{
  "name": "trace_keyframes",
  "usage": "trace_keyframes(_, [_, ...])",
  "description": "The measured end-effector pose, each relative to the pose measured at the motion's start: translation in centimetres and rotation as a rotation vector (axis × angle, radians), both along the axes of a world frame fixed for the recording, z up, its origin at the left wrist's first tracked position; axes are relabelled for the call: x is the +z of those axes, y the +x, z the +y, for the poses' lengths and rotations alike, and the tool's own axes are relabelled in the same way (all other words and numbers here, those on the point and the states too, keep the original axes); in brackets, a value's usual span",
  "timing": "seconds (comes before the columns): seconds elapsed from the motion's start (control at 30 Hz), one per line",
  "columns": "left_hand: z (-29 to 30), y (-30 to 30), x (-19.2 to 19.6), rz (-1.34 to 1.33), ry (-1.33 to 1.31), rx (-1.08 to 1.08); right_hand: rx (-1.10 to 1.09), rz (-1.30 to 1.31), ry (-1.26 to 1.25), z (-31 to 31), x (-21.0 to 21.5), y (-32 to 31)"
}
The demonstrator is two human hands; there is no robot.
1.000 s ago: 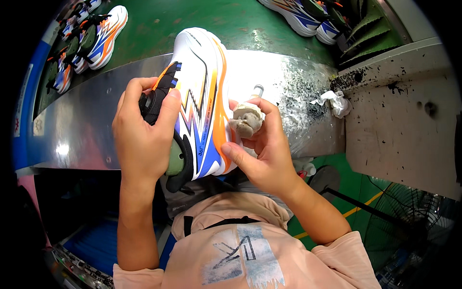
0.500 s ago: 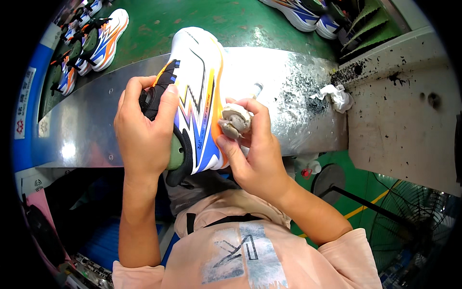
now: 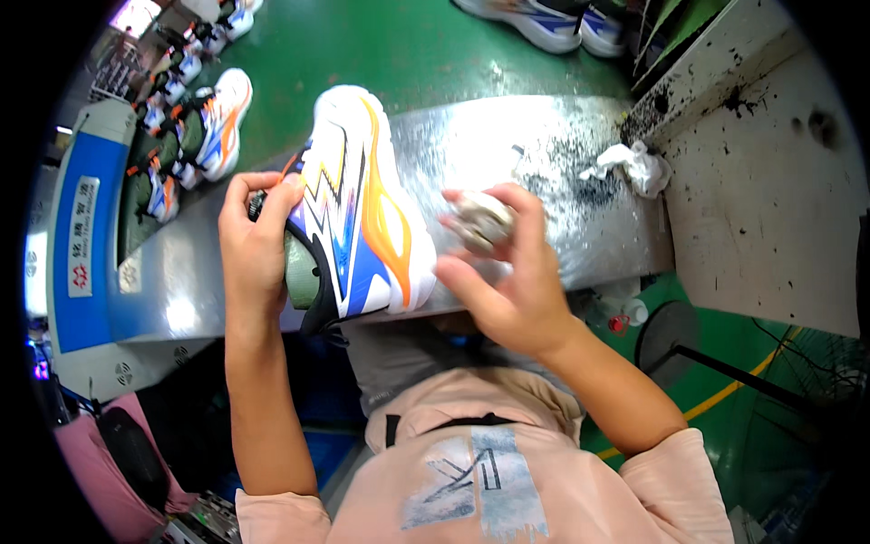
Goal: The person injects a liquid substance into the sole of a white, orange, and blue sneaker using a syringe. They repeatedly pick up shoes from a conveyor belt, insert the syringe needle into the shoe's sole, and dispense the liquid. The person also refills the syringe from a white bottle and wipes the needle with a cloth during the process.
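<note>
Worn-camera view of two bare hands at a metal bench (image 3: 598,240). The left hand (image 3: 258,231) is clamped on the multicoloured shoe (image 3: 349,213) at its laced opening, the thumb over the near side and the fingers largely hidden. The shoe is tipped so that one side wall faces upward; its long axis runs across the bench, toe overlapping the far edge in this view, heel by the near edge. Whether it rests on the metal or is held above it cannot be told. The right hand (image 3: 517,276) has its fingers curled around a pale, soiled wad (image 3: 485,222), with the thumb set apart from the fingertips; blur hides how firmly the wad is held. From these right fingers the shoe lies to the left, its sole edge turned toward them: the thumb is just beside the heel end, while the wad is apart from the sole. The left hand is thus the nearer, already in contact. Toward the bench's right end lies a crumpled white tissue (image 3: 639,170); beyond the far left edge, more shoes (image 3: 222,127) stand in a row.
</note>
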State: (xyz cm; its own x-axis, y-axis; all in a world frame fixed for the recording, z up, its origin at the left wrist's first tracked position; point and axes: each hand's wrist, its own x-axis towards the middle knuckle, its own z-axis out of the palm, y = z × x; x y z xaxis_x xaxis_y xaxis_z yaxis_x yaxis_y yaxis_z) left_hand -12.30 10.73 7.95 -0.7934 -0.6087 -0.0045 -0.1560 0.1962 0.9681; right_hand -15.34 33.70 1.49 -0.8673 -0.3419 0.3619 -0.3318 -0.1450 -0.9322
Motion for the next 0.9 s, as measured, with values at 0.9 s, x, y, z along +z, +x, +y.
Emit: trace_keyframes(0.9, [-23.0, -8.7, -6.7, 0.0, -1.359, 0.784, -0.105, 0.356, 0.514, 8.2, -0.6, -3.3])
